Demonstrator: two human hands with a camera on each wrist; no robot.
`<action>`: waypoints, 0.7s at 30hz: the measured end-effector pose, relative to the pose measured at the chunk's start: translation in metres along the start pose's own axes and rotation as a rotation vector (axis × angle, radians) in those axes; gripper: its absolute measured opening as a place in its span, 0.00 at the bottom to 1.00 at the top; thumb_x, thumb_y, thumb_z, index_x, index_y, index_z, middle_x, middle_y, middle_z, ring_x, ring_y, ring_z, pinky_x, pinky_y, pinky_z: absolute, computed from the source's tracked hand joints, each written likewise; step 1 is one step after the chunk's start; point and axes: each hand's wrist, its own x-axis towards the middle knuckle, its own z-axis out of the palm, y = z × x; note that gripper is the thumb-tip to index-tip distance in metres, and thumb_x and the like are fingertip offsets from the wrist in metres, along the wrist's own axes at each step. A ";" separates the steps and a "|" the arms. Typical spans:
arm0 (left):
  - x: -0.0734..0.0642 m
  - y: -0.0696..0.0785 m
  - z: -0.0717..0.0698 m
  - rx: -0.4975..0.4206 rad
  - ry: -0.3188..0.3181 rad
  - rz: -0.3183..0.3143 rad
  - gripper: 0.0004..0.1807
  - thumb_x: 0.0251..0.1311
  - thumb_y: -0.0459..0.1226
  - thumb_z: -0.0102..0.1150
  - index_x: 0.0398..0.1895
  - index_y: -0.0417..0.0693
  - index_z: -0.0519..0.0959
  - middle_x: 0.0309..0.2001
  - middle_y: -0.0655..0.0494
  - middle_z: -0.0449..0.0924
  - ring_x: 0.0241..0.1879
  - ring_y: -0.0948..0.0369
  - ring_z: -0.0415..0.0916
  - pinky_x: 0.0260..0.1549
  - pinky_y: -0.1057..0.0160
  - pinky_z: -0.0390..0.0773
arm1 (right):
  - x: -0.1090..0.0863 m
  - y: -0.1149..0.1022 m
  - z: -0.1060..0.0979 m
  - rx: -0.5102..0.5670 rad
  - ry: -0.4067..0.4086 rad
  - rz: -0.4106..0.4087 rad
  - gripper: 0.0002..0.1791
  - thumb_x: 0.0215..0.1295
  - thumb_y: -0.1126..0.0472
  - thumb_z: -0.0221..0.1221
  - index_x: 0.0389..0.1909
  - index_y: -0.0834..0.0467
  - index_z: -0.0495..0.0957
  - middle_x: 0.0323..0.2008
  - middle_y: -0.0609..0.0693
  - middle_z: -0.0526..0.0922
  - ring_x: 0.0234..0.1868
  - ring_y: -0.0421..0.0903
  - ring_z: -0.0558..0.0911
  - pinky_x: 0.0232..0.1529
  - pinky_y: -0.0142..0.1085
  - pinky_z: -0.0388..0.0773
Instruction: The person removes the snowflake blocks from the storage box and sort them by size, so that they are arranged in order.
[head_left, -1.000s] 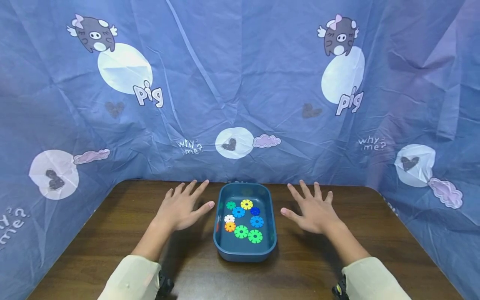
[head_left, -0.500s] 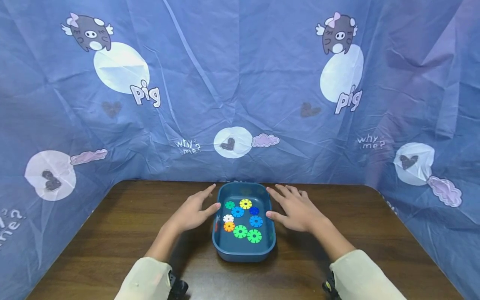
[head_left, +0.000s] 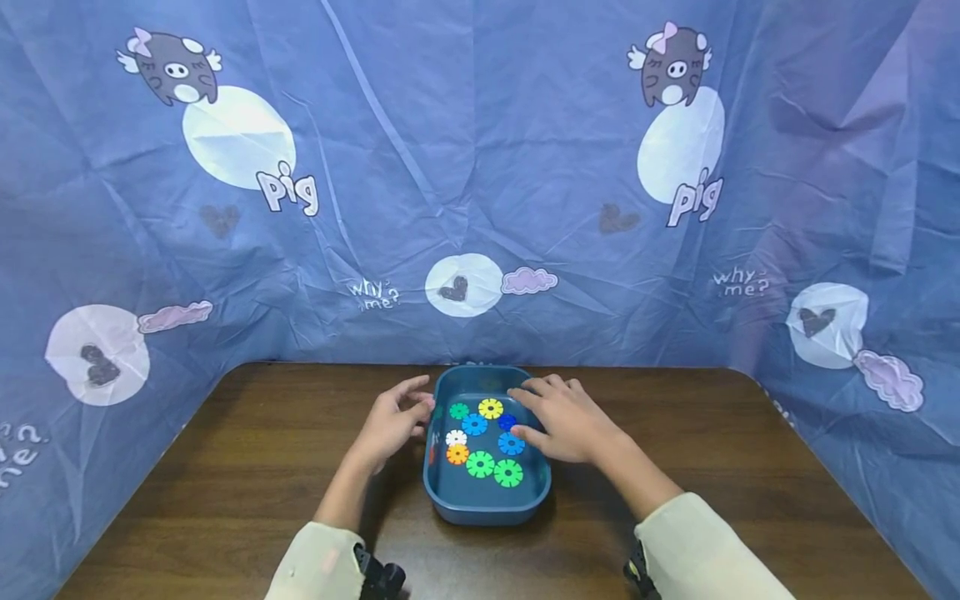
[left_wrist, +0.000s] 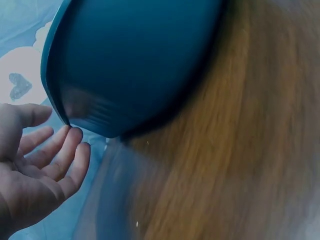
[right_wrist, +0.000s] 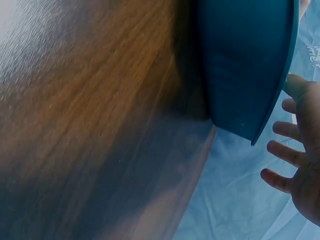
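A dark teal plastic bin [head_left: 487,510] holds several flat notched discs, like snowflake building pieces: a yellow disc [head_left: 484,407], a white disc [head_left: 452,437], an orange disc [head_left: 453,456], light green ones, blue ones and others. My left hand [head_left: 384,427] is at the bin's left side, near the rim, fingers loosely bent; in the left wrist view this hand [left_wrist: 37,175] has nothing in its grasp. Over the right rim reaches my right hand [head_left: 570,421], its fingers above the blue discs. The right wrist view shows that hand [right_wrist: 307,150] with fingers spread beside the bin wall.
The bin stands on a brown wooden table [head_left: 247,467] with rounded far corners. Behind and around the table hangs a blue printed cloth [head_left: 480,192] with pigs and hearts. Dark devices [head_left: 378,575] are strapped at both cuffs.
Both hands have moved inward to the bin from either side. The left fingers have bent beside the rim, and the right fingers have come over it. The discs lie as before.
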 end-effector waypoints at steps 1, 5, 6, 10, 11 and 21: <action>0.001 -0.001 0.001 -0.043 0.005 -0.020 0.26 0.71 0.30 0.55 0.72 0.38 0.69 0.54 0.37 0.80 0.44 0.52 0.82 0.42 0.53 0.85 | 0.001 -0.001 0.000 0.002 0.001 -0.011 0.34 0.71 0.38 0.58 0.72 0.51 0.72 0.68 0.54 0.74 0.68 0.56 0.70 0.64 0.60 0.67; 0.003 -0.002 0.002 -0.168 0.002 -0.091 0.25 0.69 0.28 0.55 0.70 0.37 0.71 0.55 0.36 0.78 0.44 0.53 0.80 0.40 0.56 0.85 | 0.005 -0.007 0.002 -0.001 0.000 -0.051 0.33 0.71 0.38 0.59 0.71 0.51 0.74 0.66 0.54 0.76 0.67 0.55 0.71 0.62 0.58 0.69; 0.004 -0.003 0.002 -0.192 0.003 -0.107 0.25 0.69 0.28 0.55 0.69 0.37 0.71 0.55 0.37 0.78 0.44 0.54 0.80 0.40 0.57 0.85 | 0.006 -0.009 0.002 -0.001 -0.001 -0.061 0.33 0.71 0.38 0.59 0.71 0.51 0.74 0.66 0.54 0.76 0.66 0.55 0.72 0.62 0.57 0.70; 0.004 -0.004 0.002 -0.264 -0.011 -0.149 0.27 0.67 0.26 0.57 0.69 0.37 0.71 0.59 0.36 0.76 0.48 0.54 0.80 0.39 0.59 0.84 | 0.010 -0.014 0.004 -0.002 -0.011 -0.089 0.33 0.71 0.39 0.59 0.71 0.51 0.74 0.66 0.55 0.77 0.66 0.54 0.72 0.61 0.56 0.71; 0.004 -0.004 0.002 -0.281 -0.013 -0.161 0.27 0.66 0.26 0.57 0.70 0.38 0.71 0.60 0.37 0.75 0.49 0.54 0.80 0.39 0.60 0.84 | 0.010 -0.016 0.005 0.000 -0.015 -0.092 0.32 0.71 0.39 0.59 0.71 0.51 0.74 0.65 0.55 0.77 0.66 0.54 0.72 0.61 0.55 0.71; 0.002 -0.009 -0.002 -0.386 -0.065 -0.204 0.30 0.65 0.24 0.58 0.71 0.38 0.69 0.66 0.38 0.72 0.51 0.55 0.79 0.42 0.60 0.82 | 0.017 -0.026 0.012 -0.058 -0.090 -0.141 0.33 0.71 0.38 0.59 0.71 0.50 0.74 0.65 0.54 0.78 0.62 0.53 0.75 0.61 0.54 0.73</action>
